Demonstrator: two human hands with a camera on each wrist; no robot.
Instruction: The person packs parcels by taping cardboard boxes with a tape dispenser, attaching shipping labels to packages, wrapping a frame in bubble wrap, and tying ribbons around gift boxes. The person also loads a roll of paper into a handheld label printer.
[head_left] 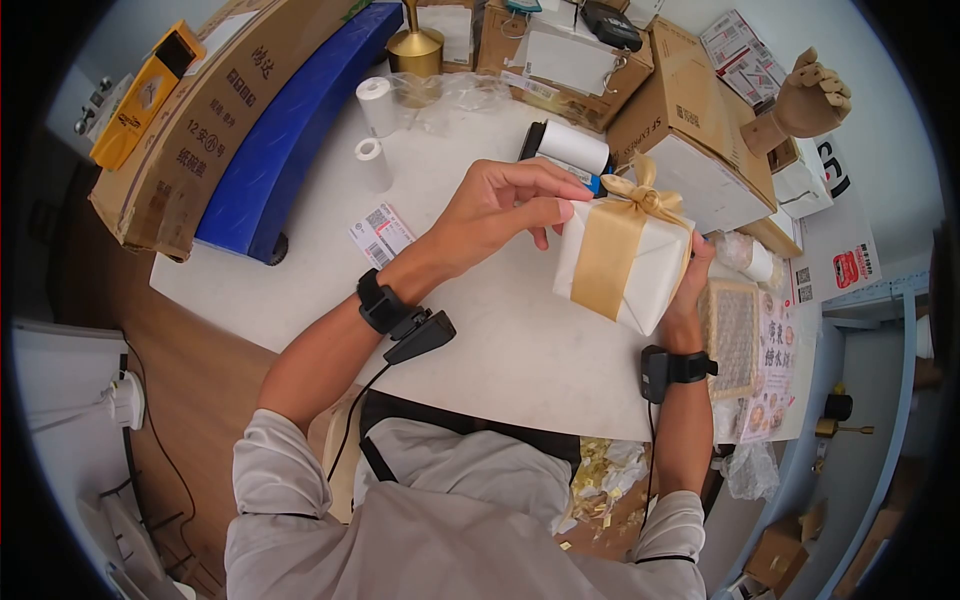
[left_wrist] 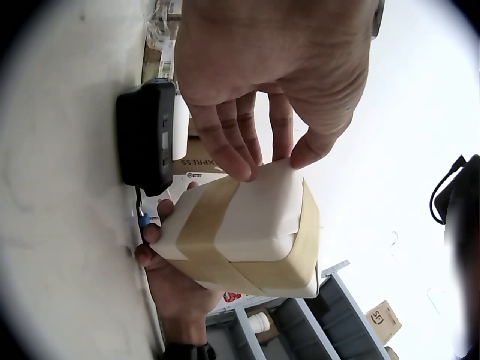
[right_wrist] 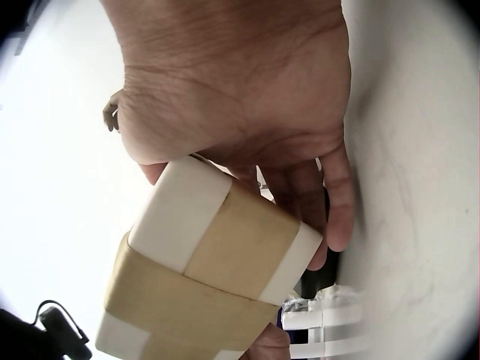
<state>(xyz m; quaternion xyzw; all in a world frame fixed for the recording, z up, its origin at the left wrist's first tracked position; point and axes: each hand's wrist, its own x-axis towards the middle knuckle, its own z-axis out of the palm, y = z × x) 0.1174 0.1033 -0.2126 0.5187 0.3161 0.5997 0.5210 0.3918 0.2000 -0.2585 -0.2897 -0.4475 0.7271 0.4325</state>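
A white gift box (head_left: 655, 268) wrapped with a wide gold ribbon (head_left: 606, 255) is held tilted above the table. A gold bow (head_left: 645, 195) sits on its top. My left hand (head_left: 495, 212) pinches the box's left upper corner between thumb and fingertips, as the left wrist view shows too. On the opposite side, my right hand (head_left: 690, 285) grips the box, its fingers partly hidden behind it. In the right wrist view, the ribbon bands (right_wrist: 240, 240) cross on the box's face under my right palm.
Behind the box stands a black label printer (head_left: 565, 150) with a white roll. Two paper rolls (head_left: 376, 105) and a printed label (head_left: 382, 236) lie to the left. Cardboard boxes (head_left: 690, 95) and a wooden hand model (head_left: 805, 100) line the back right; a woven-topped box (head_left: 732, 340) lies at right.
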